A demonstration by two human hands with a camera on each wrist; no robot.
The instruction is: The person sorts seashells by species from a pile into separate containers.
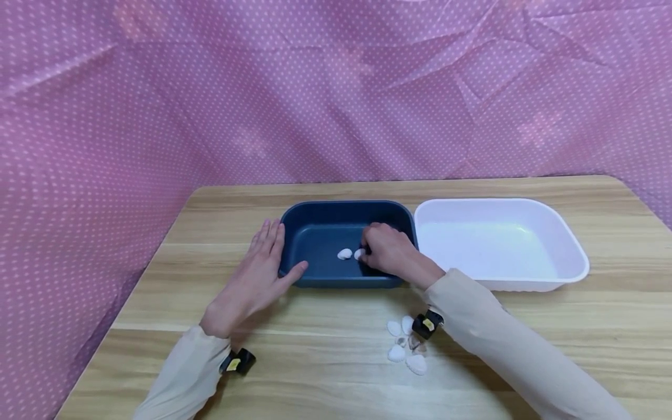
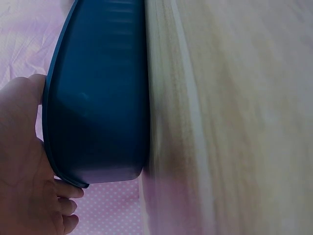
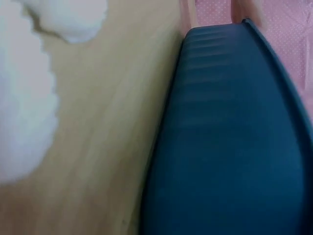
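Note:
In the head view my left hand (image 1: 257, 274) rests at the left end of a dark blue basin (image 1: 346, 282), fingers stretched along its outer side and thumb over the front rim. The left wrist view shows that hand (image 2: 22, 147) against the basin's rim. My right hand (image 1: 385, 248) reaches down into the basin with fingers curled, pinching a white seashell (image 1: 359, 254) near the bottom. Beside it lies another white seashell (image 1: 345, 254). The right fingertips are partly hidden behind the hand. The right wrist view shows only the basin's outer wall (image 3: 225, 132) and blurred shells.
A white basin (image 1: 499, 286) stands against the blue one on its right. Several white and brownish shells (image 1: 416, 364) lie on the wooden table (image 1: 315, 361) beneath my right forearm. Pink dotted cloth (image 1: 336, 105) hangs behind the table.

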